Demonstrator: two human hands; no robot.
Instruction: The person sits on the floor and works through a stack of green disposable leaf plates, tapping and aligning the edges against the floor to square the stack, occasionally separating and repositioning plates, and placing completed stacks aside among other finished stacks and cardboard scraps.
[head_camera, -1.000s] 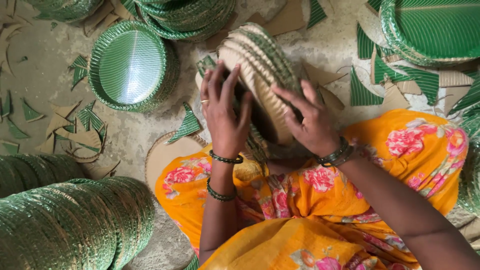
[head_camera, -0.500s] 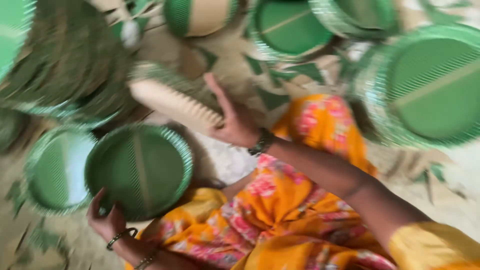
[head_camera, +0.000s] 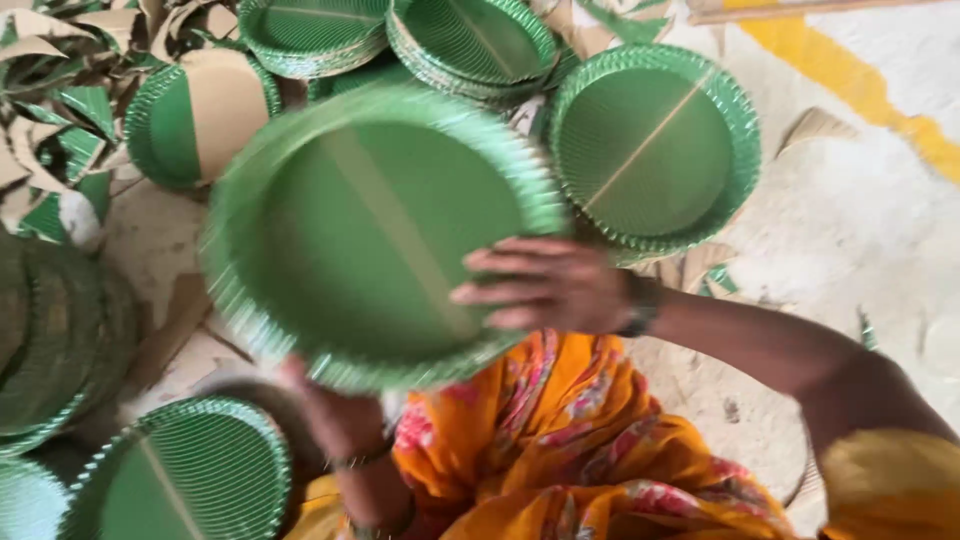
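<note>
Above the orange-clad lap, a large green paper plate (head_camera: 375, 235) is held tilted, face up, blurred. The right hand (head_camera: 550, 288) lies flat, fingers spread, on its near right rim; the left hand (head_camera: 335, 415) props it from below, its grip hidden, so I cannot tell how closed it is. Far and left, more green plates (head_camera: 655, 150), stacks (head_camera: 60, 340) and cardboard scraps (head_camera: 45, 60) crowd the floor (head_camera: 860, 230)

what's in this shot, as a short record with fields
setting: floor strewn with green and tan scraps
held thing: large green fluted plate, blurred
right hand: fingers spread on the plate's face near its right edge
left hand: under the plate's lower rim, grip unclear
nearby: plate stacks behind, more at left
clothing: orange flowered cloth
</note>
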